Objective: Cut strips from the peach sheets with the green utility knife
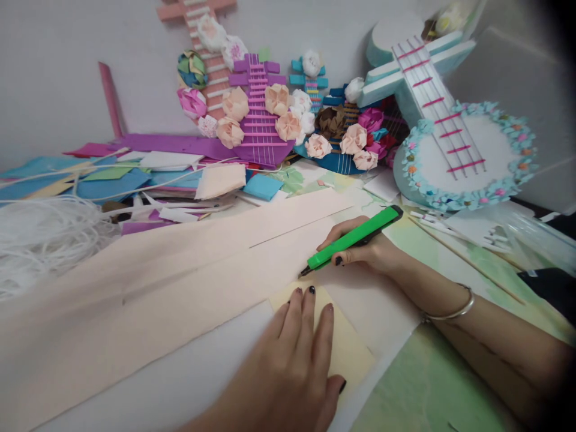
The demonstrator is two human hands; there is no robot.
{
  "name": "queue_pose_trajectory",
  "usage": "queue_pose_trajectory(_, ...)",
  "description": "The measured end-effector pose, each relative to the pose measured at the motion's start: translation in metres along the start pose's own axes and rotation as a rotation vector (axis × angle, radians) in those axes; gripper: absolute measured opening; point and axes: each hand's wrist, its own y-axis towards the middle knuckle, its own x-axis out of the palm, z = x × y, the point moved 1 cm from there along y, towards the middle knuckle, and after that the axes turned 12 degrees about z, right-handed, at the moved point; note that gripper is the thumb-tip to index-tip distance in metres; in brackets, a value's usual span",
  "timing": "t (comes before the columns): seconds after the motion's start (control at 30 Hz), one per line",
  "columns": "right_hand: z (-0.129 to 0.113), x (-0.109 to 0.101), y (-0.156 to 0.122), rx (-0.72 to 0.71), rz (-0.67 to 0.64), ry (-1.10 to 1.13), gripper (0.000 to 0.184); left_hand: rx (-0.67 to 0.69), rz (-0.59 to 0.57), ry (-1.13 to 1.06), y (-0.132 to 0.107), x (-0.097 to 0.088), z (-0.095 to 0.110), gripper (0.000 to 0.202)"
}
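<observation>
My right hand [364,249] grips a bright green utility knife [353,239], its tip touching a long peach foam sheet [180,270] at the top edge of a pale yellow square template [348,348]. A silver bangle [452,312] circles that wrist. My left hand [292,366] lies flat with fingers stretched out, pressing the yellow template down onto the sheet. Straight cut lines run along the peach sheet to the left of the blade.
Foam guitar models with paper flowers lean on the wall: a purple one [258,114], a pink one [202,36], a large white and teal one [454,138]. Coloured foam scraps [108,180] and white cord [40,234] lie left. A green mat [427,384] covers the table.
</observation>
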Motion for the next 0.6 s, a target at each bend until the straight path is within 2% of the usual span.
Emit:
queue_pose_trajectory(0.37, 0.010, -0.004, 0.000, 0.020, 0.018, 0.073, 0.026, 0.003, 0.001, 0.010, 0.000, 0.000, 0.002, 0.056)
queue_pose_trajectory(0.6, 0.007, -0.003, 0.000, 0.037, 0.013, 0.059, 0.024, 0.001, 0.002, 0.003, 0.000, 0.000, 0.000, 0.056)
